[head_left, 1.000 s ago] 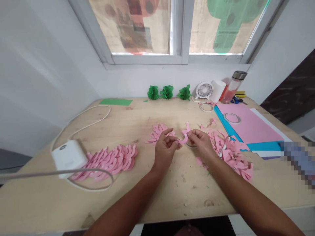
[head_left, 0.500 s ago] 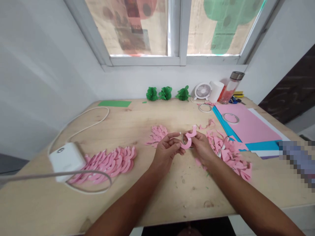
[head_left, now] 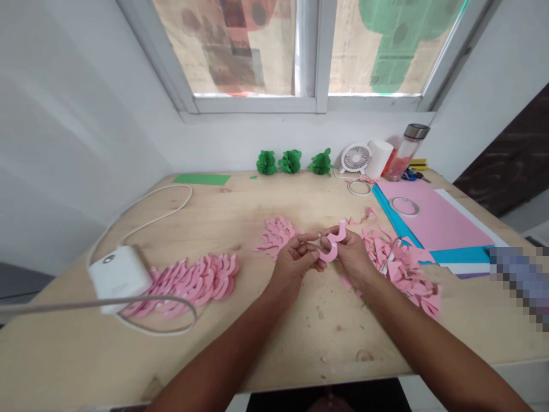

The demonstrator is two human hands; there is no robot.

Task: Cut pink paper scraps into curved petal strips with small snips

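Observation:
Both hands hold a wavy pink paper cutout (head_left: 329, 253) above the middle of the table. My left hand (head_left: 295, 260) pinches its left end between thumb and fingers. My right hand (head_left: 349, 252) grips the cutout near its middle, and one curved end sticks up above the fingers. A small ring, perhaps a tape roll, shows partly behind the cutout between the hands. Just behind my left hand lies a small pile of pink cutouts (head_left: 274, 234). Farther left, a larger heap of curved pink cutouts (head_left: 193, 283) with whitish patches spreads over the table.
Pink paper scraps (head_left: 407, 269) lie right of my right hand, with scissors partly among them. Pink and blue sheets (head_left: 441, 223) carry a tape roll (head_left: 404, 206). A white power bank (head_left: 120, 277) with cables is at left. Green paper shapes (head_left: 290, 162), a small fan (head_left: 355, 158) and a bottle (head_left: 407, 153) line the wall.
My left hand's fingers have curled in closer to the pink cutout. The cutout stays between both hands. The whole view has shifted slightly.

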